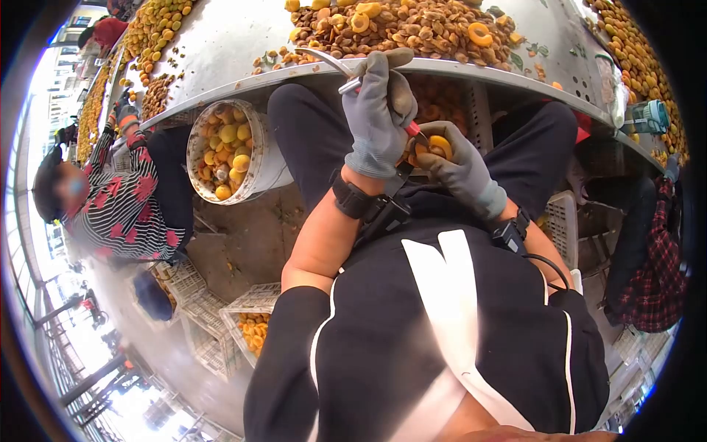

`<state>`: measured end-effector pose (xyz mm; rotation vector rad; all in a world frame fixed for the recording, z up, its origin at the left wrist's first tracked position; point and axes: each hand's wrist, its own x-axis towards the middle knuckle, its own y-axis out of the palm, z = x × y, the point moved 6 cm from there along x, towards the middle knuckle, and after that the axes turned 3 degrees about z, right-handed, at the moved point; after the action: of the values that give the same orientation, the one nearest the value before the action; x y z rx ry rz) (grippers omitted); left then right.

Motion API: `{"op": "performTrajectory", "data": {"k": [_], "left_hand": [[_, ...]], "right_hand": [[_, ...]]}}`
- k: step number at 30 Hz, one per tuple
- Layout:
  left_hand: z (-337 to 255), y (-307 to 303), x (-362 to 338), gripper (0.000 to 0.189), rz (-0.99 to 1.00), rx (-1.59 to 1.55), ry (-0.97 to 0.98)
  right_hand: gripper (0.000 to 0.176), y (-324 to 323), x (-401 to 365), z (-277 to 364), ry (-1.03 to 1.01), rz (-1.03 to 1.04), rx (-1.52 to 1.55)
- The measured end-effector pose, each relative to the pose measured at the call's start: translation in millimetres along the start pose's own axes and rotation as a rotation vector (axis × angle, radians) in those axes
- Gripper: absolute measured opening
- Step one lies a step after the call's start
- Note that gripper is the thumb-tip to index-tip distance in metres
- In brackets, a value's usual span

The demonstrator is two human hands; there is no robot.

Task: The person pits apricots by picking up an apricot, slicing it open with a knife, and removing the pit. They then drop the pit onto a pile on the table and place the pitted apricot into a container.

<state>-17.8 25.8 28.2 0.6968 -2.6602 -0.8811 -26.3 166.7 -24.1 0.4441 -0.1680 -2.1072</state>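
My left hand [375, 118], in a grey glove, is closed on a metal tool [324, 60]. The tool's curved end sticks out at upper left, and a red part [412, 130] shows on the other side, close to the fruit. To its right, my gloved right hand [464, 171] grips an orange apricot [440, 146], which looks cut open. Both hands are close together over my lap, just below the table edge. Brown pits [412, 33] with a few apricot pieces are heaped on the metal table [236, 37] in front.
A white bucket [258, 151] of apricots stands at left. Crates lie on the floor, one [239, 313] with orange fruit. A person in a patterned top [129, 206] sits at far left, another in a checked sleeve [652, 287] at far right. A bottle [646, 118] is at the table's right edge.
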Motion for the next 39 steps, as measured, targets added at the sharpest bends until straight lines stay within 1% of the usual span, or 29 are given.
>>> {"op": "performTrajectory", "data": {"k": [2,4,5,7,9,11,13,17,20,24,26,28,30,32,33,35,36,37,38,39], "left_hand": [[0.4,-0.8,0.4,0.037,-0.025,-0.029,0.015],[1.3,-4.1,0.9,0.037,-0.108,0.014,0.041],[2.6,-4.1,2.0,0.037,-0.106,0.013,0.042],[4.0,-7.8,3.1,0.037,-0.157,-0.042,0.053],[3.6,-6.2,3.2,0.036,-0.159,-0.039,0.062],[3.0,-5.7,2.6,0.036,-0.162,-0.035,0.070],[3.1,-4.4,2.7,0.040,-0.129,0.006,0.052],[-1.6,4.2,0.4,0.038,-0.119,0.037,0.052],[-1.7,11.2,-1.7,0.035,-0.077,0.078,0.062],[0.0,11.2,-1.4,0.036,-0.065,0.054,0.073],[1.7,8.8,-1.2,0.035,-0.066,0.040,0.057],[4.2,4.9,0.1,0.035,-0.067,-0.065,0.026],[8.1,0.2,0.4,0.035,-0.087,-0.072,0.022],[11.2,-2.3,-1.4,0.035,-0.107,-0.078,0.018],[9.8,1.9,-3.0,0.035,-0.079,-0.018,0.020],[5.5,6.2,-1.8,0.035,-0.051,0.043,0.024],[2.3,6.7,0.9,0.035,-0.041,0.020,0.023],[-0.7,7.2,3.5,0.035,-0.030,-0.003,0.021],[-6.6,7.3,5.7,0.036,-0.027,0.017,0.065],[-11.1,8.4,7.8,0.036,-0.021,0.015,0.064]], "right_hand": [[0.031,-2.4,2.6,3.3,-0.108,-0.039,-0.145],[0.031,-4.2,5.5,-1.9,-0.146,-0.045,-0.128],[0.032,-5.1,6.3,-1.3,-0.186,-0.049,-0.113],[0.032,-3.7,5.4,2.9,-0.188,-0.073,-0.142],[0.032,-4.7,3.9,5.8,-0.189,-0.098,-0.169],[0.035,-6.4,4.2,1.4,-0.095,-0.097,-0.184],[0.034,-5.8,4.3,0.4,-0.113,-0.097,-0.158],[0.033,-3.2,2.2,1.3,-0.143,-0.128,-0.140],[0.030,-7.3,1.8,-4.8,-0.142,-0.190,-0.139],[0.029,-2.9,-0.9,1.0,-0.102,-0.203,-0.084],[0.028,-3.5,-1.9,0.6,-0.133,-0.217,-0.179],[0.028,-3.3,-2.4,-0.2,-0.168,-0.208,-0.183],[0.027,-3.5,-1.3,-1.1,-0.206,-0.193,-0.188],[0.026,-6.0,0.7,-12.5,-0.079,-0.149,-0.070],[0.026,-6.0,-0.9,-8.6,-0.079,-0.148,-0.071],[0.027,-3.8,-3.8,-7.1,0.082,-0.115,0.015],[0.027,-3.8,-2.3,-8.9,0.082,-0.115,0.014],[0.028,-3.7,0.6,-5.8,-0.022,-0.110,0.019],[0.029,-4.4,1.6,-0.8,-0.127,-0.107,0.023],[0.029,-7.1,1.3,0.5,-0.131,-0.113,0.022]]}}
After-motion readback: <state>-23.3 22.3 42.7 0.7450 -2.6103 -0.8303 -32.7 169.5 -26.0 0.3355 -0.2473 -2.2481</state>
